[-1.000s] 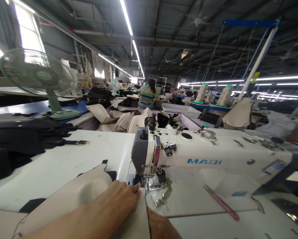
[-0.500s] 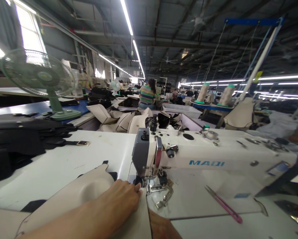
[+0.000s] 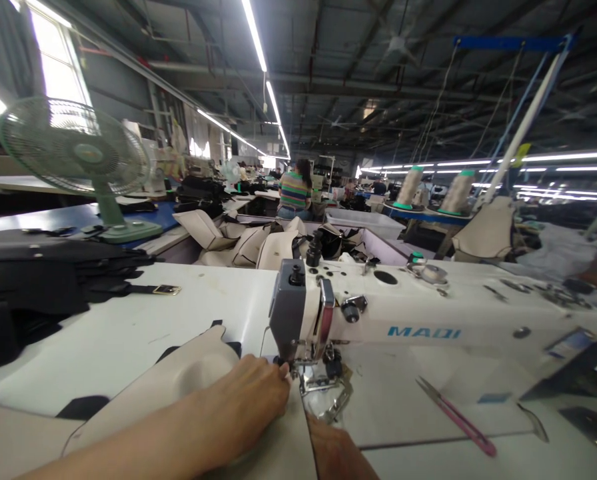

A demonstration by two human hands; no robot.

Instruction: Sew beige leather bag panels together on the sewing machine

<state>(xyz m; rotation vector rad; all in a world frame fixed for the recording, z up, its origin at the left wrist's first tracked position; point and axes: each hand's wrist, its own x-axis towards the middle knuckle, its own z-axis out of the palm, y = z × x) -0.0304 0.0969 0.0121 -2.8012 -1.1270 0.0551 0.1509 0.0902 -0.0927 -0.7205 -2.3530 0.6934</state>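
A beige leather-like panel (image 3: 143, 413) with dark tabs showing along its edge lies on the white sewing table. My left hand (image 3: 253, 400) lies over it, fingers curled and pressed together on the panel close to the presser foot (image 3: 318, 380) of a white sewing machine (image 3: 428, 313). My right hand (image 3: 336, 450) is lower, at the panel's right edge. Its fingers are hidden by the panel, so their grip does not show. A pink-handled thread snipper (image 3: 461, 420) rests on the table beneath the machine arm.
Black strap pieces (image 3: 53, 280) with a buckle are piled at the left. A green fan (image 3: 88, 160) stands behind them. Beyond the machine is a bin (image 3: 393, 250) of beige pieces, and thread cones (image 3: 409, 188) stand at the right. A person (image 3: 295, 190) is farther back.
The view has shifted slightly, so the machine appears farther right. Both hands and the panel appear a little farther right too. My left hand keeps its curled pose by the presser foot.
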